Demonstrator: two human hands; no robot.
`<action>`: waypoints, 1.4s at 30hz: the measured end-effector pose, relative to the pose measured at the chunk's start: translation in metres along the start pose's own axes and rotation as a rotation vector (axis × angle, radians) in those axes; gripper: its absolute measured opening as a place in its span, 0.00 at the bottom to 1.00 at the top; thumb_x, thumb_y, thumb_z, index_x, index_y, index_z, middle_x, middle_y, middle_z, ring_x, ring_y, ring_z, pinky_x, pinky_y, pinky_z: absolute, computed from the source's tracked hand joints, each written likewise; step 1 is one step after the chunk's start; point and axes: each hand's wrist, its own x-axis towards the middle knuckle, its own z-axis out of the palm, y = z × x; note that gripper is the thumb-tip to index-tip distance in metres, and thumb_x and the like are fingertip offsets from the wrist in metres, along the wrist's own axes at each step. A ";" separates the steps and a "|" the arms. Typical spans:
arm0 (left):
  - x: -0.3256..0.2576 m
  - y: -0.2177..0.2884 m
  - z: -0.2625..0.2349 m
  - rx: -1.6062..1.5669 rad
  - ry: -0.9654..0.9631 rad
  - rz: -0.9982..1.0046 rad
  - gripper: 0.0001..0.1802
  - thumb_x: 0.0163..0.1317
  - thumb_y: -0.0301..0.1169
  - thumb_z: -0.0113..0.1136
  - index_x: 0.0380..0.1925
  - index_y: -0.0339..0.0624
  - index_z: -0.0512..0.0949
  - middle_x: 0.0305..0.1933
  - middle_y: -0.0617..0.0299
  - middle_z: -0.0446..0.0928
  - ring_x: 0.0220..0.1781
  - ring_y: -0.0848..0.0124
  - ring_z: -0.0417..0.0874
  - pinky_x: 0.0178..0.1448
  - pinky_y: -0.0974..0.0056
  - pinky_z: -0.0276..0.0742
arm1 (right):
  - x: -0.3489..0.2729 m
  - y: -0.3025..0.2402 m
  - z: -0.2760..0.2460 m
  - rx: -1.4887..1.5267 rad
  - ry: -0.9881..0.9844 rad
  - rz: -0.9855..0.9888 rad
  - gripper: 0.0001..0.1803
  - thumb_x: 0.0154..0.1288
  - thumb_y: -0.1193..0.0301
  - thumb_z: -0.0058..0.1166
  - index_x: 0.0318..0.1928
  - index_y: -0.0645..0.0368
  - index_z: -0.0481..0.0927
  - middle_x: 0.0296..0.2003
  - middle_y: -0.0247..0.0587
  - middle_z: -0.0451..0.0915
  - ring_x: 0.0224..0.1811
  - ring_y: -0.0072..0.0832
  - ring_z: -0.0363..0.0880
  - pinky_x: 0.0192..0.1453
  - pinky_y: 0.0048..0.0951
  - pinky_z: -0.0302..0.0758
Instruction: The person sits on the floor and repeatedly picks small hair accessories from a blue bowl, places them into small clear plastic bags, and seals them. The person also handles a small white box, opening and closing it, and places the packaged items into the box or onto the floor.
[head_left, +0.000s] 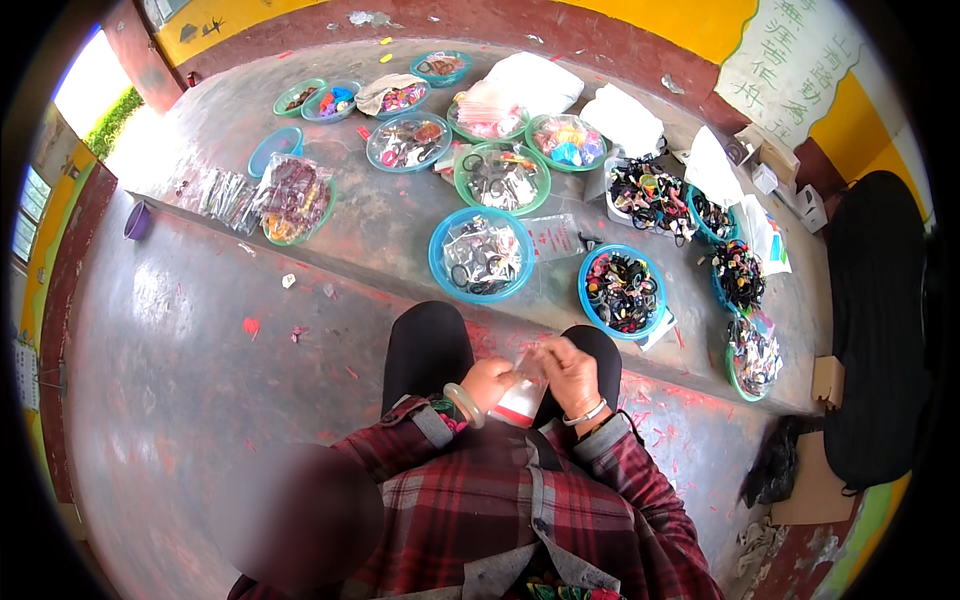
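A small clear plastic bag with a red and white band is held over my lap, between my knees. My left hand is closed on its left side. Curled at the upper right of the same bag is my right hand, its fingers pressed together on the plastic near the top. Whether the right fingers also pinch some small piece is hidden. Just ahead of my knees stands a blue basin with bagged black and white small items. To its right a second blue basin holds dark, colourful hair ties.
Several more basins sit on the raised concrete step, including a green basin and a basin of scrunchies. Flat packets lie at the left. A purple bowl stands below the step edge. Cardboard lies at the right.
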 end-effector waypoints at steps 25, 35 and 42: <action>0.083 -0.058 -0.040 -0.664 0.413 -0.219 0.10 0.59 0.30 0.52 0.31 0.31 0.76 0.24 0.60 0.76 0.24 0.72 0.75 0.29 0.66 0.69 | 0.003 0.045 -0.026 0.637 0.193 0.193 0.06 0.64 0.70 0.49 0.32 0.60 0.75 0.26 0.36 0.78 0.28 0.22 0.77 0.32 0.21 0.74; 0.146 -0.086 -0.028 -0.087 0.490 -0.116 0.08 0.56 0.26 0.55 0.32 0.31 0.77 0.26 0.58 0.78 0.27 0.68 0.77 0.31 0.64 0.71 | 0.008 0.048 -0.025 0.589 0.092 0.187 0.07 0.64 0.70 0.48 0.31 0.60 0.74 0.27 0.35 0.77 0.30 0.21 0.76 0.32 0.19 0.73; 0.195 -0.066 0.005 0.152 0.264 -0.088 0.13 0.52 0.35 0.57 0.28 0.35 0.77 0.25 0.47 0.77 0.30 0.55 0.79 0.37 0.57 0.73 | 0.009 0.049 -0.028 0.564 0.068 0.196 0.06 0.64 0.71 0.48 0.31 0.61 0.74 0.27 0.35 0.77 0.29 0.21 0.75 0.31 0.19 0.72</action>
